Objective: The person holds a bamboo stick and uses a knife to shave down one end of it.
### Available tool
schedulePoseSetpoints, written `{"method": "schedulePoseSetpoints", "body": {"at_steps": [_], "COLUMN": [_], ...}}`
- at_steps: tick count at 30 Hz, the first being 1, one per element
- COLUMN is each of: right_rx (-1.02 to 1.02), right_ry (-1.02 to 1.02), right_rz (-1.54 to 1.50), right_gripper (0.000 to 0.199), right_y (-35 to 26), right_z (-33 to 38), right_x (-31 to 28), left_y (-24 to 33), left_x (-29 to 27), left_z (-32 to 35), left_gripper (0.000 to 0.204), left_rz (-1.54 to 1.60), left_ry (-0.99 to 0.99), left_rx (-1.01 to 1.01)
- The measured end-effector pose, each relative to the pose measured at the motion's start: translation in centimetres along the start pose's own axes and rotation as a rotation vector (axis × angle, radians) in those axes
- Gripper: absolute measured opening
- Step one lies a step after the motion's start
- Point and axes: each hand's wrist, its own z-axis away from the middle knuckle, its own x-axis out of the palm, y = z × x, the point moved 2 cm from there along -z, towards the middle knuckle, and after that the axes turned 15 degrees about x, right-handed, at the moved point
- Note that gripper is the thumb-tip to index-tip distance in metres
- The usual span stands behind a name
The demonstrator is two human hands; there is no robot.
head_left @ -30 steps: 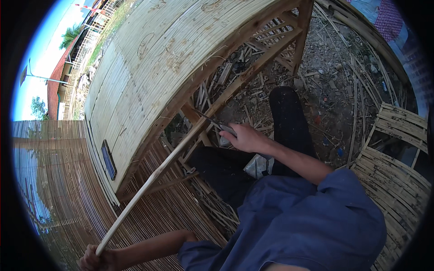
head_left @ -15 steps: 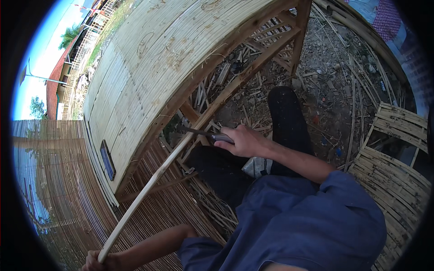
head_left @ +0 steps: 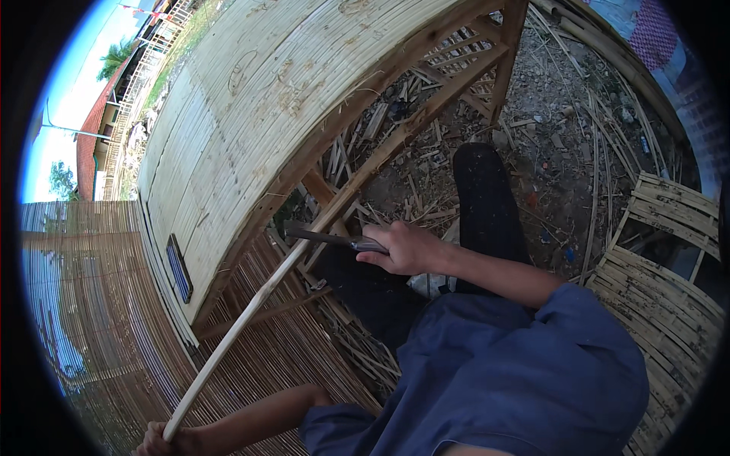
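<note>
My left hand (head_left: 161, 441) grips the near end of a long pale bamboo stick (head_left: 251, 315) at the lower left. The stick slants up and to the right toward the middle of the picture. My right hand (head_left: 407, 247) holds a knife (head_left: 327, 237) by its handle, and the dark blade points left with its edge lying across the stick near its far end. My dark trouser legs and blue shirt fill the lower middle.
A large slatted bamboo panel on a wooden frame (head_left: 251, 129) stands tilted at the upper left. A woven bamboo mat (head_left: 99, 319) lies at the left. Bamboo offcuts (head_left: 426, 159) litter the dirt ahead. A slatted bamboo bench (head_left: 669, 281) sits at the right.
My right hand with the knife has moved down and toward me along the stick. The left hand keeps its hold on the stick's near end.
</note>
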Motion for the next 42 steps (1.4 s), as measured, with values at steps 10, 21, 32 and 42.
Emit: {"method": "schedulePoseSetpoints", "body": {"at_steps": [10,21,32,42], "right_rx": [0.188,0.365,0.398,0.187], "right_ry": [-0.016,-0.018,0.105,0.099], "right_rz": [0.074,0.178,0.104,-0.032], "right_gripper": [0.04,0.041,0.039,0.035], "right_y": [-0.4,1.7,6.2,5.2], "right_z": [-0.5,-3.1,-3.4,-2.6], "right_x": [-2.2,-3.6,-1.8,0.0], "left_y": [-0.4,-0.4,-0.8,-0.3], "left_x": [1.1,1.9,2.1,1.1], "left_z": [0.7,1.5,1.6,0.7], "left_gripper": [0.034,0.035,0.036,0.038], "left_rz": [0.128,0.14,0.117,0.061], "left_ry": [0.024,-0.02,0.024,0.019], "left_rx": [0.048,0.084,0.075,0.012]}}
